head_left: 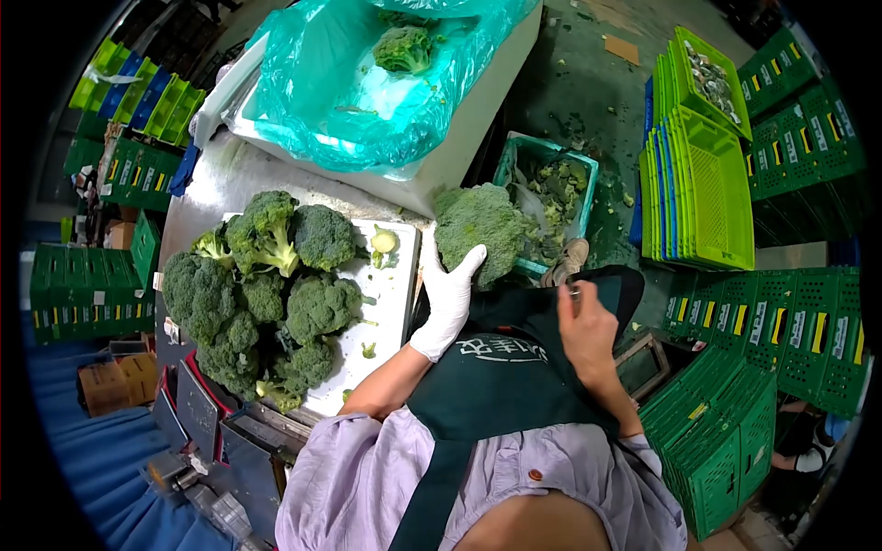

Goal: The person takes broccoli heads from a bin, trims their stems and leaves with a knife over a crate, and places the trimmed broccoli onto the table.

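My left hand (447,298), in a white glove, holds a large broccoli head (480,230) at the right edge of a white tray (390,275). Bare and curled, my right hand (586,326) is in front of the dark apron, apart from that head; a small dark object shows at its fingertips, too small to name. Several broccoli heads (320,306) are piled on the tray's left part. A cut stem piece (383,241) and small scraps lie on its right part.
Beyond the tray stands a white foam box (469,138) lined with green plastic, one broccoli head (402,49) inside. A crate of trimmings (593,188) sits on the floor. Green crates (712,450) stand at right and left. Part of another person (808,455) shows at far right.
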Action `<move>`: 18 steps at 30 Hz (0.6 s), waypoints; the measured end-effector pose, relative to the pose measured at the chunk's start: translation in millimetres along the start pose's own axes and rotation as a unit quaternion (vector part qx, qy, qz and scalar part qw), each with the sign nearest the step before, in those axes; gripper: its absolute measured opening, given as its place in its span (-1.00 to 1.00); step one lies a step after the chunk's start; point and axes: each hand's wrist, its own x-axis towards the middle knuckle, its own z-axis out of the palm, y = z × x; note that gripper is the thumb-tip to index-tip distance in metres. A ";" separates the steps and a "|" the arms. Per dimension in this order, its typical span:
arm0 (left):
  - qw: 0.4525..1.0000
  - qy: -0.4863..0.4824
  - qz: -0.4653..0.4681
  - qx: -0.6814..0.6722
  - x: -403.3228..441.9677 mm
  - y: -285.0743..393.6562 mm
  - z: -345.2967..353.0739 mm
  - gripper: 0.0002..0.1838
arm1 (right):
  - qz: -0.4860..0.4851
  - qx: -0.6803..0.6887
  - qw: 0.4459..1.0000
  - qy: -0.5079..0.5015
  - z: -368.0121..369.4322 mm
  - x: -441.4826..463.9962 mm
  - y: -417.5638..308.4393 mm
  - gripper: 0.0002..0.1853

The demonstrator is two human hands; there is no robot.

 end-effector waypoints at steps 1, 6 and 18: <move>0.999 -0.002 -0.035 -0.036 0.5 1.9 -1.6 -0.36 | 0.017 0.008 1.000 0.022 -6.4 5.8 1.3 -0.80; 0.996 0.001 -0.075 -0.054 -2.0 4.6 -2.0 -0.37 | 0.010 0.122 0.988 -0.095 -18.7 8.7 1.7 -0.80; 0.990 -0.042 -0.127 -0.048 1.1 0.3 -11.5 -0.35 | 0.007 0.153 0.963 -0.223 -28.0 7.6 -0.5 -0.82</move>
